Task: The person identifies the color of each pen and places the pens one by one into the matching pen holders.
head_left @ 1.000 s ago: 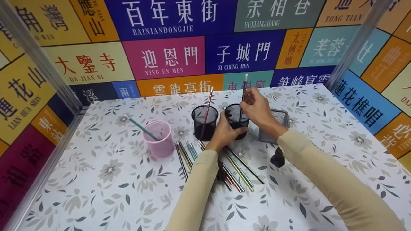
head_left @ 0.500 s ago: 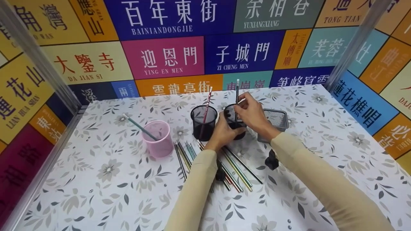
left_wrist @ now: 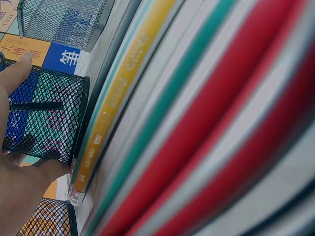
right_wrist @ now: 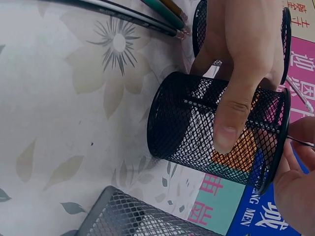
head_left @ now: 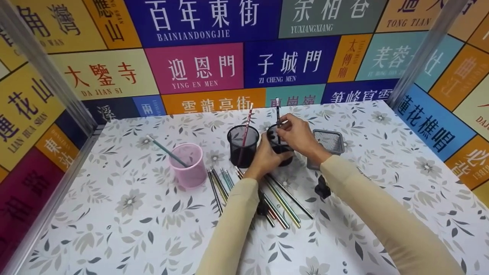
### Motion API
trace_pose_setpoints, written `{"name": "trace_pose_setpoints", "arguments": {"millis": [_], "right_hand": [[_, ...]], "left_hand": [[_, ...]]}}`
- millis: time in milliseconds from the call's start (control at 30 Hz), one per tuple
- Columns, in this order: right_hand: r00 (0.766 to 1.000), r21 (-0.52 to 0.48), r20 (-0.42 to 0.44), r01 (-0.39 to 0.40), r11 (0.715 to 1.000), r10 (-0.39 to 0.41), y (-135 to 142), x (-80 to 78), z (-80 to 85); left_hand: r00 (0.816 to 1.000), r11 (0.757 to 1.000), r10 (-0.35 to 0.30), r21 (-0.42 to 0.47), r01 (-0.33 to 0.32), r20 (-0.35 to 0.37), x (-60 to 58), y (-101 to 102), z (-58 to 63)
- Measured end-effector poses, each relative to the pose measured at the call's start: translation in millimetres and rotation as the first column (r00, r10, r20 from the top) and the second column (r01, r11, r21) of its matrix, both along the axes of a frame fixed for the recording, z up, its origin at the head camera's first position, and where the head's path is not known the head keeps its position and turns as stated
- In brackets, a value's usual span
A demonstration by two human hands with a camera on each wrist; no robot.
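Note:
In the head view my left hand (head_left: pixel 266 159) wraps around a black mesh pencil cup (right_wrist: pixel 189 135), its thumb lying along the mesh in the right wrist view. Above that cup's mouth, my right hand (head_left: pixel 300 134) pinches a dark pencil (head_left: pixel 278 110). The pencil stands nearly upright, white eraser end up, with its lower part inside the cup. A second black mesh cup (head_left: pixel 237 152) just to the left holds a red patterned pencil (head_left: pixel 248 120). Several loose pencils (head_left: pixel 284 204) lie on the table below my left wrist, and loom close in the left wrist view.
A pink cup (head_left: pixel 190 176) holding a teal pencil (head_left: pixel 163 148) stands on the left. Behind my right wrist is a grey mesh holder (head_left: pixel 331 141). The floral tabletop (head_left: pixel 133 229) ends at a wall of colourful signs (head_left: pixel 195 68).
My right hand has moved left and the dark pencil has come down further into the cup, becoming more upright. My left hand keeps its hold on the cup.

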State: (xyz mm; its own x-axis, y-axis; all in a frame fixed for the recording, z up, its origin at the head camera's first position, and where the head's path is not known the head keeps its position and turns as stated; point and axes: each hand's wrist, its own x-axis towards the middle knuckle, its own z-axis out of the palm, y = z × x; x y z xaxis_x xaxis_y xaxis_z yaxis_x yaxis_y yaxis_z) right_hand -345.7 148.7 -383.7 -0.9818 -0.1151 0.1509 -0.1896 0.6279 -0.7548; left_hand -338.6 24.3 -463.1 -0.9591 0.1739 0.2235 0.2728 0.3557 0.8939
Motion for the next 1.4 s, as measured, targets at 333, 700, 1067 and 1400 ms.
{"name": "trace_pose_setpoints", "arguments": {"millis": [333,700,1067,1400], "right_hand": [[1.000,0.097,0.000,-0.027,0.995,0.027,-1,-2.6,0.7],[0.997,0.159,0.059,-0.055,0.986,0.046,-8,-5.6,3.2],[0.998,0.190,0.062,-0.042,0.981,0.031,-9,-10.4,1.4],[0.999,0.192,0.037,-0.028,0.981,0.021,-13,-10.8,-3.1]], "left_hand": [[1.000,1.000,-0.011,-0.012,0.011,-0.020,0.4,-1,0.3],[0.999,1.000,-0.023,-0.005,0.023,-0.030,-0.6,-2,-1.9],[0.999,0.999,-0.031,-0.014,0.031,-0.036,-2.0,-1,1.1],[0.999,0.999,-0.030,-0.015,0.030,-0.017,-1.9,-3,0.1]]}}
